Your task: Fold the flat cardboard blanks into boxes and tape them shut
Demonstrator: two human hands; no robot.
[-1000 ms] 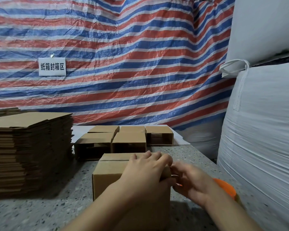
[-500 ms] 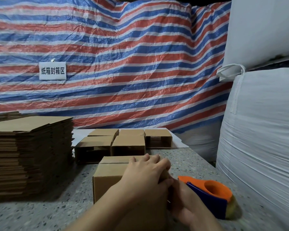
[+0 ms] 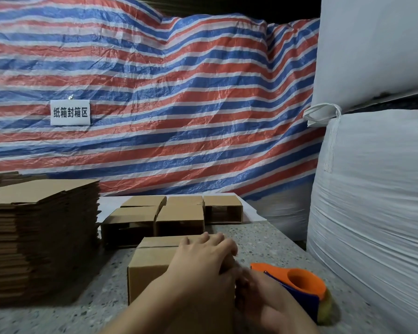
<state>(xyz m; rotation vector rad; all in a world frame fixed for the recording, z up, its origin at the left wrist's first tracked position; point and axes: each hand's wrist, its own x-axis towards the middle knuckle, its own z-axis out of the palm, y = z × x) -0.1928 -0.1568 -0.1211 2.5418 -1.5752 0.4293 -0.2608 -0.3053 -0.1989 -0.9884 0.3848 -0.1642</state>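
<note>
Cardboard box is pinned flat-palmed by left hand, prob. steadying flaps; right hand grip blurred, can't tell, beside tape dispenser.

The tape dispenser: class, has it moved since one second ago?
Yes. The tape dispenser now shows beside the box; earlier the right hand mostly hid it.

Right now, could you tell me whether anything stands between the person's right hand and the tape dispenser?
Nothing visible does. The right hand is at the box's right side, and the orange and blue tape dispenser lies directly beside it on the table. Whether they touch is blurred. The left hand rests on the box, away from that gap.
</note>
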